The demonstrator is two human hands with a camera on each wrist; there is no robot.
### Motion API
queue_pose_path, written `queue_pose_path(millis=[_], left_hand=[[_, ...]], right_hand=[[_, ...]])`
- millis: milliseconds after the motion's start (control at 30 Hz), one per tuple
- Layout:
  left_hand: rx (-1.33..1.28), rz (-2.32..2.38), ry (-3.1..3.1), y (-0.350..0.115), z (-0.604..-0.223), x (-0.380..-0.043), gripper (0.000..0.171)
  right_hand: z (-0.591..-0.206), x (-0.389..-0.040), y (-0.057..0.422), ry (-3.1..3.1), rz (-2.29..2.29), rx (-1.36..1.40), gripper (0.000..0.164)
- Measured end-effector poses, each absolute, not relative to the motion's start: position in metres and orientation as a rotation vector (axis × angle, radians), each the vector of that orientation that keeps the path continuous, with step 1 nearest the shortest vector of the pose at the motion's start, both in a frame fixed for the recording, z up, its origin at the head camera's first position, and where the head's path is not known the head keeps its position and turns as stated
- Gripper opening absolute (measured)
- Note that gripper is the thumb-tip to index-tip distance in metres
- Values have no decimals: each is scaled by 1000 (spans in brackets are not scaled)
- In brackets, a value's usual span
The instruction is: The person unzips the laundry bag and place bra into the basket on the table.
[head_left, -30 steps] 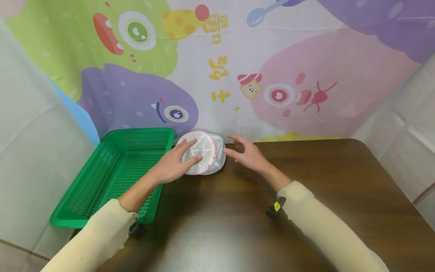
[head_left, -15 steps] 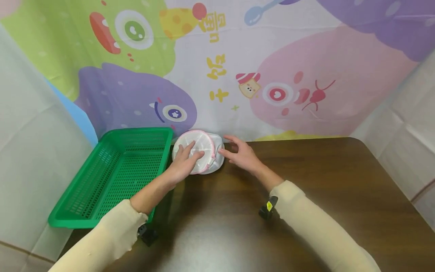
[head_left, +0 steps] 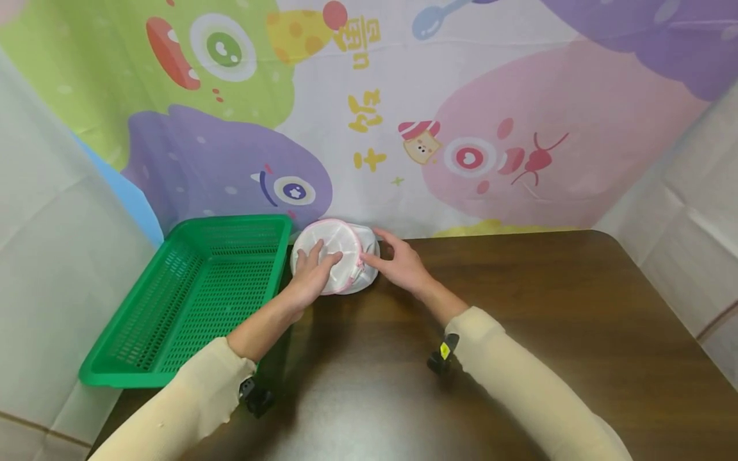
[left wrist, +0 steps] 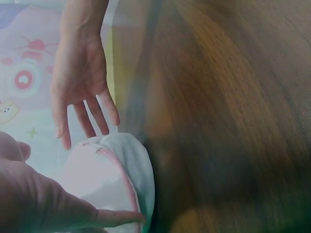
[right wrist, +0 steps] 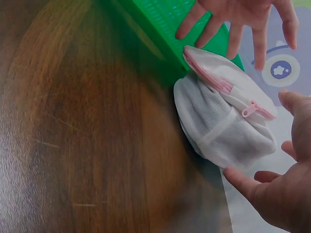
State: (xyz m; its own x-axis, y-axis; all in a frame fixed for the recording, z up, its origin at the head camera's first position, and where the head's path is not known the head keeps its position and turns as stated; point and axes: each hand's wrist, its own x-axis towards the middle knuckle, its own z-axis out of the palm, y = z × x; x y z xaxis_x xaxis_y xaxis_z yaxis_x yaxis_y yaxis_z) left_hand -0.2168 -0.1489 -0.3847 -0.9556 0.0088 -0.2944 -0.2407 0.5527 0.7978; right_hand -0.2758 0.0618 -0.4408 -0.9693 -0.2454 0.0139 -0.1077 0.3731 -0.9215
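A round white mesh laundry bag (head_left: 340, 246) with a pink zipped rim sits at the table's back edge; its pink zipper pull (right wrist: 249, 109) shows in the right wrist view. Above the bag's round top my left hand (head_left: 308, 278) is spread, fingers apart; whether it presses on the top is unclear. My right hand (head_left: 403, 266) is at the bag's right side, thumb by the pink rim and forefinger toward the back. In the left wrist view the right hand's fingers (left wrist: 99, 116) look straight, close to the bag's edge. Nothing is gripped by either hand.
Left of the bag stands a green plastic basket (head_left: 100, 368) with perforated walls. A cartoon-printed cloth (head_left: 375, 192) hangs behind the brown wooden table (head_left: 507, 307). White walls (head_left: 692, 211) flank both sides.
My right hand has moved left, bringing its thumb to the bag's pink rim. The left hand has shifted slightly, its fingers still spread over the top. The bag keeps its place by the basket.
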Motion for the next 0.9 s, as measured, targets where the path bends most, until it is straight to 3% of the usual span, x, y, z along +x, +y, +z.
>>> queue_pose_path(millis=[400, 900], left_hand=[[-333, 1469, 2447, -152, -391, -225, 85], [-378, 1523, 2292, -152, -391, -226, 81]], right_hand=[[-445, -274, 50, 2429, -1693, -337, 77], [-452, -275, 42, 2576, -1694, -290, 45]])
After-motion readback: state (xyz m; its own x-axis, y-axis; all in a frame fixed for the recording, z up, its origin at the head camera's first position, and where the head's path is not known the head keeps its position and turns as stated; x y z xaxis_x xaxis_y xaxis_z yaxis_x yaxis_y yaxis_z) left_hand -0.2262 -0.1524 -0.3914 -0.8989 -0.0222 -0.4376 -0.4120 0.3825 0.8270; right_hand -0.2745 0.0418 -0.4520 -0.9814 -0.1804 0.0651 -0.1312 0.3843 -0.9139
